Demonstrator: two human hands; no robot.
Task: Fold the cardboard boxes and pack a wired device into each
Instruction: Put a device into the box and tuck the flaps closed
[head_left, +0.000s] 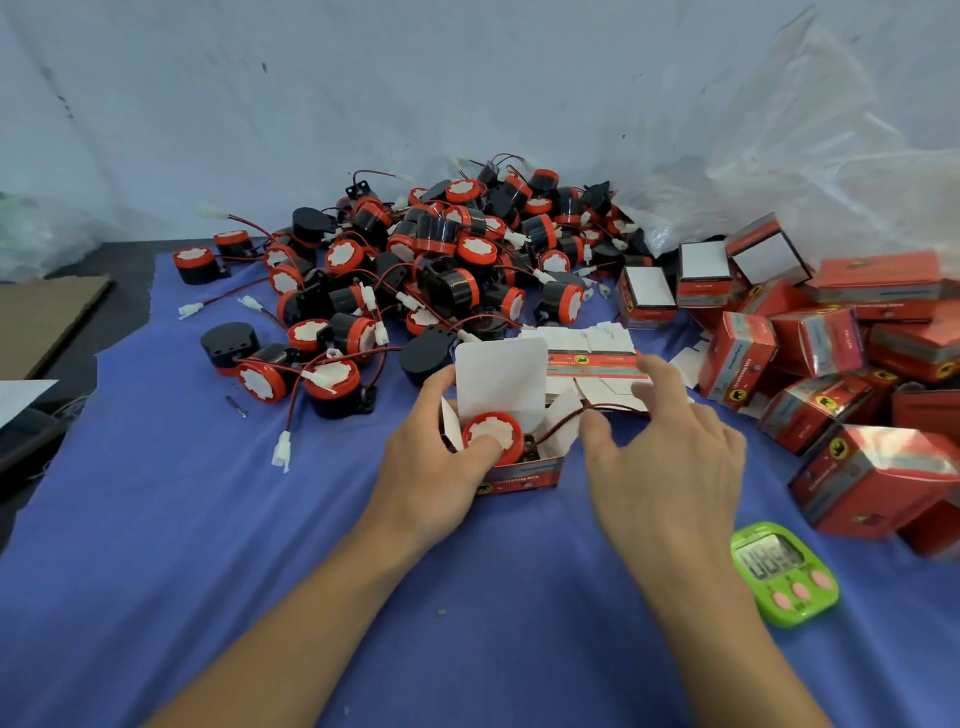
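Two hands work at one open red cardboard box on the blue cloth. My left hand grips the box's left wall, with the thumb pressing the one round black-and-red wired device seated inside. My right hand hovers just right of the box, fingers spread and slack, holding nothing. Its thumb is beside the device's red wire.

Behind the box are one stack of flat unfolded cartons and a heap of loose devices, dozens, too many to count. Right of the box I count at least a dozen closed red boxes. Three more boxes behind-right show white flaps. One green timer lies right of the box, nearer me. Left of the box and nearer me, the cloth lies open out to its ragged left edge.
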